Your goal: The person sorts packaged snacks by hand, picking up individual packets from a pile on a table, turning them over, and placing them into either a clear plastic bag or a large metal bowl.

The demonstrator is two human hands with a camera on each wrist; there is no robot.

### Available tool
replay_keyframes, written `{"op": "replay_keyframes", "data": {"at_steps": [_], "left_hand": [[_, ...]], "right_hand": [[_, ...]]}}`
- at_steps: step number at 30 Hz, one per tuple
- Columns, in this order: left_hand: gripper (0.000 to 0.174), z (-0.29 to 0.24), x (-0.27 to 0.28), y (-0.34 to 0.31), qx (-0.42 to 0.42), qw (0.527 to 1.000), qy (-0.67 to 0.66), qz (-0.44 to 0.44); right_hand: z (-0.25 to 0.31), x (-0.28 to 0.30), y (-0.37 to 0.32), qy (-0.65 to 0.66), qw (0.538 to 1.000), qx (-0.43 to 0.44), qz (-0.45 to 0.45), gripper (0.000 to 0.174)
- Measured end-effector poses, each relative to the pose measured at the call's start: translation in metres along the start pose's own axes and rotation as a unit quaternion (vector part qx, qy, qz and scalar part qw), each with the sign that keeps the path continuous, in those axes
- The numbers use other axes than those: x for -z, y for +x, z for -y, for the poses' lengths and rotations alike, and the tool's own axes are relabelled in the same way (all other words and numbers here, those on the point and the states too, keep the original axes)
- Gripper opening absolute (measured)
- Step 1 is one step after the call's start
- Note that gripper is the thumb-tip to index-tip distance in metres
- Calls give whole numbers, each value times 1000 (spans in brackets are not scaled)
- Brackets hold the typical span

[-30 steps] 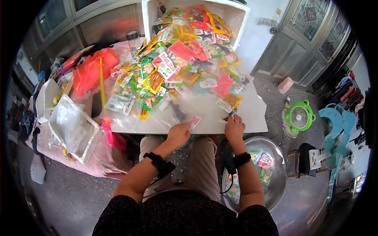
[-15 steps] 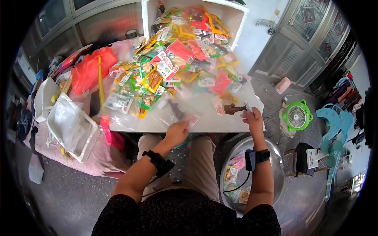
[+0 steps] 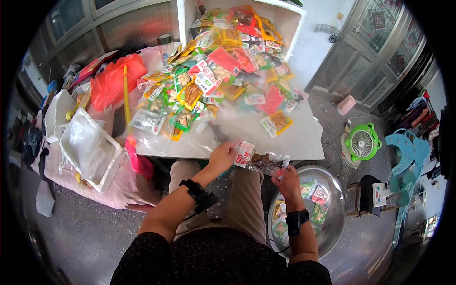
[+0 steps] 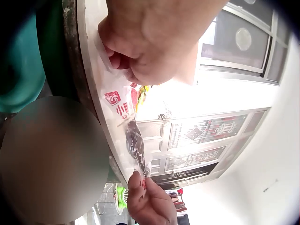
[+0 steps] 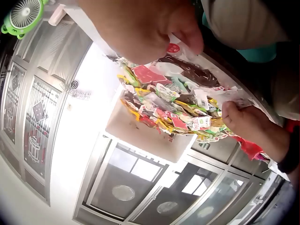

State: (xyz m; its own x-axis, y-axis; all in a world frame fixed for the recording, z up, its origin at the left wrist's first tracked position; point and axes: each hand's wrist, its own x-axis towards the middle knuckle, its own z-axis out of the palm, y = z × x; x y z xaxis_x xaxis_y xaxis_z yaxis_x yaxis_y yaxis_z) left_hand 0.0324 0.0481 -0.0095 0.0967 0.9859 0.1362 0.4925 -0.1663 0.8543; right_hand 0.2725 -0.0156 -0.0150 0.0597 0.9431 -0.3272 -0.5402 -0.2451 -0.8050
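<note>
A clear packet of dark brown food (image 3: 262,162) with a red-and-white label is stretched between both hands, over the table's front edge. My left hand (image 3: 222,158) pinches its labelled end, while my right hand (image 3: 287,183) grips the opposite end between thumb and fingers. In the left wrist view, the packet (image 4: 136,145) spans from the left hand (image 4: 145,44) down to the right hand (image 4: 152,202). The right wrist view shows its dark contents (image 5: 192,70) near the right hand. Another dark packet (image 3: 218,133) lies on the table beyond my left hand.
A large heap of food packets (image 3: 223,71) spills from a white foam box (image 3: 295,33) onto the table (image 3: 304,142). A metal basin (image 3: 338,228) with several packets stands on the floor at right. Left are a white tray (image 3: 111,168) of clear bags and a red bag (image 3: 111,88).
My right hand picked up the dark packet from the table's front edge, lifted it rightward, then brought it left to my left hand. The left hand has shifted slightly and now pinches its end.
</note>
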Motion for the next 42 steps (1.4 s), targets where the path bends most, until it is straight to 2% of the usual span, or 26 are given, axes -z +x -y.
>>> {"op": "replay_keyframes", "data": {"at_steps": [3, 6, 9, 12, 16, 19, 22, 25, 28, 30, 34, 37, 38, 40, 42], "left_hand": [[12, -2, -6, 0, -73, 992, 105, -17], [10, -11, -10, -4, -122, 973, 196, -25], [10, -22, -10, -7, -122, 974, 190, -23], [10, -22, -11, -8, -182, 959, 211, -51], [14, -21, -10, -13, -158, 963, 217, -39], [24, -16, -6, -16, -172, 961, 212, -38], [25, -16, -4, -17, -160, 964, 208, -32], [22, -13, -5, -18, -140, 972, 188, -20], [17, -11, -11, -11, -149, 973, 177, -20], [13, -13, -13, -5, -168, 972, 159, -27], [10, -18, 1, -2, -138, 978, 152, -32], [9, -15, 3, -10, -107, 977, 184, -17], [9, -11, 1, -13, -113, 977, 180, -16], [9, -5, -2, -15, -117, 976, 182, -6], [8, -2, -1, -15, -115, 974, 194, 5]], "right_hand": [[-14, 0, -1, 3, 999, -35, -30, 15], [-21, 3, 6, 80, 996, -45, -15, 13], [-33, 0, 16, 113, 990, -54, 72, 7], [-33, -38, 10, 83, 984, -131, 92, 9], [-35, -77, 7, 63, 989, -106, 76, 13], [-49, -79, 24, -164, 978, -80, 97, 13], [-33, -83, 32, -197, 966, -127, 113, 11], [-23, -91, 35, -230, 939, -174, 185, 7], [-41, -87, 60, -236, 936, -156, 209, 4], [-46, -96, 67, -238, 946, -113, 188, 3], [-32, -116, 55, -221, 964, -51, 141, 4], [-40, -105, 61, -296, 938, -42, 174, 5], [-48, -100, 68, -384, 903, 45, 188, 6], [-59, -99, 76, -540, 788, 212, 205, 7], [-38, -101, 78, -571, 778, 91, 245, 9]]}}
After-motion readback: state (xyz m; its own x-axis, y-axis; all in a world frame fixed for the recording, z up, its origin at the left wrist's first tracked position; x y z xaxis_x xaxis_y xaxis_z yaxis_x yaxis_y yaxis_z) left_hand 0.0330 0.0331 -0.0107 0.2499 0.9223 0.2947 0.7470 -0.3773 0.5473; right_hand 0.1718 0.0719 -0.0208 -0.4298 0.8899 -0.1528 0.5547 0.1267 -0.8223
